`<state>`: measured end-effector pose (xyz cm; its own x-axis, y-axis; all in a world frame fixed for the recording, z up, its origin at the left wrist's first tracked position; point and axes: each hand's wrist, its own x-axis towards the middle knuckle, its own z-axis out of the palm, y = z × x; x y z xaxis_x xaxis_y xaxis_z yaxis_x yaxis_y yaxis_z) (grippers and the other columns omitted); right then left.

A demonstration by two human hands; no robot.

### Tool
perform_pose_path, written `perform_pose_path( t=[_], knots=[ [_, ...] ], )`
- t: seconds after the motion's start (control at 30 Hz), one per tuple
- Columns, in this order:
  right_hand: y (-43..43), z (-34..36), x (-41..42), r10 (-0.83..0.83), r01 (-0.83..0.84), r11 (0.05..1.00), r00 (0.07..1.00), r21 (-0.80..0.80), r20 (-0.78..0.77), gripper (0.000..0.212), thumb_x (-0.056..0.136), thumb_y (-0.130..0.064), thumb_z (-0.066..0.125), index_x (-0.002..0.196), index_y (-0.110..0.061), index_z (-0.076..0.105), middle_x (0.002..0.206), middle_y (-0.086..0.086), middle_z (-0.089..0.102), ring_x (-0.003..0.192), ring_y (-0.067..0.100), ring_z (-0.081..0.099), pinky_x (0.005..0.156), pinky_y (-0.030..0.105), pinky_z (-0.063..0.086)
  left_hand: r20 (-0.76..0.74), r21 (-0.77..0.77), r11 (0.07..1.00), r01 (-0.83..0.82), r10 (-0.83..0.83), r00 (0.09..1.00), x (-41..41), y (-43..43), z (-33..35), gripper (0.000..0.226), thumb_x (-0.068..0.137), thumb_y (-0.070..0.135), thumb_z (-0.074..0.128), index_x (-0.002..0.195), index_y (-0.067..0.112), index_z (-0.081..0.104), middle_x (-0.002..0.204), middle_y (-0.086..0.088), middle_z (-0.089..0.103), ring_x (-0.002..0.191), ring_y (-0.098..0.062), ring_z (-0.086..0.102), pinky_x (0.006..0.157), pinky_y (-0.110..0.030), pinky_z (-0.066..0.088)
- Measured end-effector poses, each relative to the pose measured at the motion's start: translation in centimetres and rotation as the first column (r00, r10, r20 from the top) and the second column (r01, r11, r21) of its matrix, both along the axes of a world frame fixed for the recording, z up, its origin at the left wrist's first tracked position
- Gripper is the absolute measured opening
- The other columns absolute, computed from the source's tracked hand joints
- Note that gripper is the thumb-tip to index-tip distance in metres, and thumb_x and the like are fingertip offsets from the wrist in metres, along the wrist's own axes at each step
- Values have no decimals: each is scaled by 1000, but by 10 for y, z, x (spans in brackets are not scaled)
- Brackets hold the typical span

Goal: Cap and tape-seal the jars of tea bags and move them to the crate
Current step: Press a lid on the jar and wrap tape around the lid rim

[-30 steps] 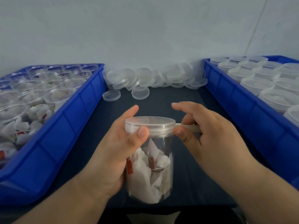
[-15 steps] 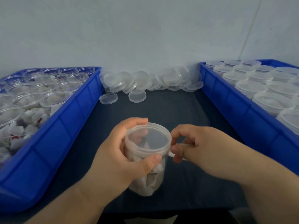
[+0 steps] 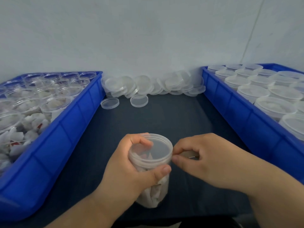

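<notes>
Blue crate point(image 3: 65, 129) of uncapped jars sits at left. On the dark bench point(image 3: 164, 116), near centre, the left hand point(image 3: 130, 171) closes its grip round a capped jar of tea bags point(image 3: 156, 195), while the right hand point(image 3: 205, 158) pinches a tape strip point(image 3: 189, 155) at the lid point(image 3: 156, 148) rim. The destination crate point(image 3: 246, 122) waits at right. The tape could wrinkle or miss the seam if the jar turns unevenly.

No legible text, label or number — jars, lids, crates alike
</notes>
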<state>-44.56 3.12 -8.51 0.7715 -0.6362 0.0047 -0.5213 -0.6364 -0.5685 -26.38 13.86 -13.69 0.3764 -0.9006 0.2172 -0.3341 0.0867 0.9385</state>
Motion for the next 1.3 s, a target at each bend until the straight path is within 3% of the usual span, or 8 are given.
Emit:
perform_pose_path(
  t=[0.37,0.53,0.67,0.77,0.87,1.0,1.13,1.3],
  knots=[
    [7,-2,0,21,-5,998,974,-68,227,18,74,-45,57,84,-39,71,77,-24,68,72,1,64,59,15,49,-47,-139,989,41,-47,998,10,5,5,43,52,49,85,90,43,64,121,10,71,112,-14,69,89,-33,54],
    [6,-6,6,-56,81,993,959,-81,277,12,77,-38,62,76,-34,74,73,-27,67,73,-1,63,62,14,49,-76,-163,984,72,-85,993,15,2,5,42,52,46,87,88,41,65,119,8,72,108,-15,71,85,-17,54],
    [6,-10,20,-138,174,981,938,-89,319,15,76,-46,60,77,-36,72,72,-27,66,72,-4,62,59,13,47,-57,-194,981,25,-37,998,21,-3,10,40,49,46,85,84,43,64,118,10,72,108,-15,71,83,-27,57],
    [-26,-17,28,-306,368,905,912,-214,274,23,79,-51,52,82,-36,68,73,-18,67,71,3,63,61,23,52,23,-307,920,243,-248,969,23,1,24,50,54,39,90,95,35,63,118,-6,72,117,-29,66,92,-35,55],
    [-78,-13,12,-591,601,798,796,-50,133,17,93,-43,54,96,-36,68,81,-16,65,76,9,61,61,30,49,185,-338,821,459,-420,888,11,10,31,52,68,34,91,106,22,58,119,-17,70,130,-35,58,102,-42,51],
    [-81,-31,20,-377,379,904,925,-199,49,39,95,-58,43,132,-49,49,112,-20,63,93,1,58,73,20,42,-208,-407,891,200,-304,930,18,6,40,50,55,56,94,92,34,68,119,-8,74,112,-25,70,83,-28,57],
    [-51,-69,31,-137,49,932,965,-360,-223,81,93,-65,37,138,-59,-30,128,-10,56,117,14,53,102,36,41,-430,-341,932,124,-272,861,22,8,42,56,45,57,97,87,32,70,116,-10,74,97,-26,74,73,-30,59],
    [-28,-74,17,-68,-52,936,943,-348,-325,75,97,-60,38,151,-45,-12,153,-10,30,141,11,25,116,30,21,-637,-169,984,57,-154,756,21,16,43,51,53,42,87,96,22,66,85,-7,72,70,-20,72,57,-32,57]
  ],
)
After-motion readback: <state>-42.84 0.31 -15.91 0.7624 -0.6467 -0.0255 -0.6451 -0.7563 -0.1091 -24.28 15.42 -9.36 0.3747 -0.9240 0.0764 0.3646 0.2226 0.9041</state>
